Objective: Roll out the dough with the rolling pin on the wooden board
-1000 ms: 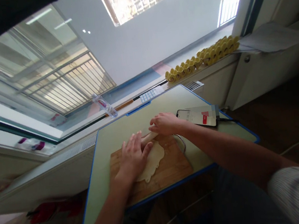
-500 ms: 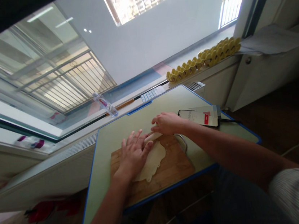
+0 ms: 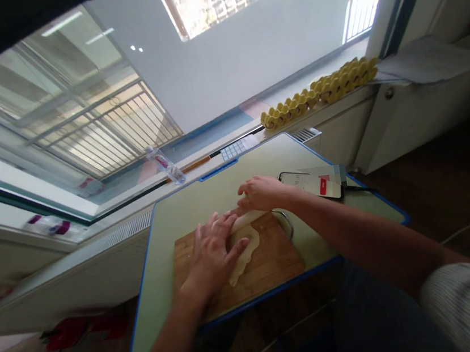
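A flattened sheet of pale dough [image 3: 247,244] lies on a wooden cutting board [image 3: 277,253]. Across its far edge rests a light-coloured rolling pin [image 3: 246,217]. My left hand [image 3: 216,249] lies palm down with its fingers spread, over the left part of the dough and against the near end of the pin. It hides part of both. Curled over the right end of the pin is my right hand [image 3: 260,193], its fingers bent; the end under the palm is hidden.
A phone [image 3: 311,184] with a lit screen and a dark cable lies right of my right hand. The board's metal handle [image 3: 285,224] curves beside it on the blue-edged table [image 3: 195,203]. On the sill stand a plastic bottle [image 3: 165,164] and yellow egg trays [image 3: 319,94].
My left hand has shifted slightly toward me and covers more of the dough. The visible part of the pin is a little nearer to me. My right hand stays almost in place.
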Motion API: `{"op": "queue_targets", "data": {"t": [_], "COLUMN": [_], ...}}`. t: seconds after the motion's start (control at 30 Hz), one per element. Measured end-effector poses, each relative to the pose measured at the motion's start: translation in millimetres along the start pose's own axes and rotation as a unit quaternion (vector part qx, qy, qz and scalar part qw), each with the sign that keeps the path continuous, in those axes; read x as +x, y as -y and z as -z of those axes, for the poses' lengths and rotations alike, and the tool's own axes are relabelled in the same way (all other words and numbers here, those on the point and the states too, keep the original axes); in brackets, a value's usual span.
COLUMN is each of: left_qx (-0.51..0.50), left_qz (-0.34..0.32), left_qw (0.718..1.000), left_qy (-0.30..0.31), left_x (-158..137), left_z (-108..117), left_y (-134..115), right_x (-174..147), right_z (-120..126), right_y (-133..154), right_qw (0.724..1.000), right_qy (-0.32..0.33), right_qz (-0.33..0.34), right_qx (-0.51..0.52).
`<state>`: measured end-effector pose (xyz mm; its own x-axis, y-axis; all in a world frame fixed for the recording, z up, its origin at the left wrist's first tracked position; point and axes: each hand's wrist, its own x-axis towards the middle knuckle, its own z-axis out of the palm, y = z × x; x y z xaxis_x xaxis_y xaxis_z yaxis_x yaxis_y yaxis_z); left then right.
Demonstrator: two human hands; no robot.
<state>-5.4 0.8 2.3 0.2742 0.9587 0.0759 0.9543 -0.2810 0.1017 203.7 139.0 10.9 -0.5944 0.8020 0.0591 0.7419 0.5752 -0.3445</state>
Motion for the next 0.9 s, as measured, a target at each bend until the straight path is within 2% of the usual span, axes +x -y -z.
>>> {"op": "queue_targets", "data": {"t": [0.1, 0.2, 0.3, 0.43, 0.7, 0.9], "left_qx": [-0.046, -0.08, -0.09, -0.054, 0.044, 0.058], "left_qz": [-0.04, -0.052, -0.026, -0.004, 0.043, 0.064], "left_qw": [0.998, 0.995, 0.995, 0.998, 0.998, 0.995], "left_qy": [-0.025, -0.034, -0.013, 0.021, 0.017, 0.041], "left_x": [-18.0, -19.7, -6.9, 14.9, 50.1, 81.7], "left_z": [1.6, 5.2, 7.7, 6.8, 1.5, 0.5], "left_y": [-6.3, -6.5, -1.9, 4.7, 4.5, 8.7], "right_x": [1.3, 2.3, 1.7, -0.1, -4.4, -5.1], "right_z": [-1.1, -1.5, 1.3, 7.0, 10.4, 4.8], "right_y": [-1.8, -2.5, -1.9, -1.2, -0.4, 4.0], "right_qw": [1.0, 1.0, 1.0, 1.0, 1.0, 0.999], "right_qy": [-0.002, -0.003, 0.004, 0.016, 0.017, 0.005], "right_qz": [-0.002, 0.0, -0.002, -0.014, 0.0, 0.02], "right_qx": [0.002, -0.001, -0.006, 0.002, -0.019, -0.045]}}
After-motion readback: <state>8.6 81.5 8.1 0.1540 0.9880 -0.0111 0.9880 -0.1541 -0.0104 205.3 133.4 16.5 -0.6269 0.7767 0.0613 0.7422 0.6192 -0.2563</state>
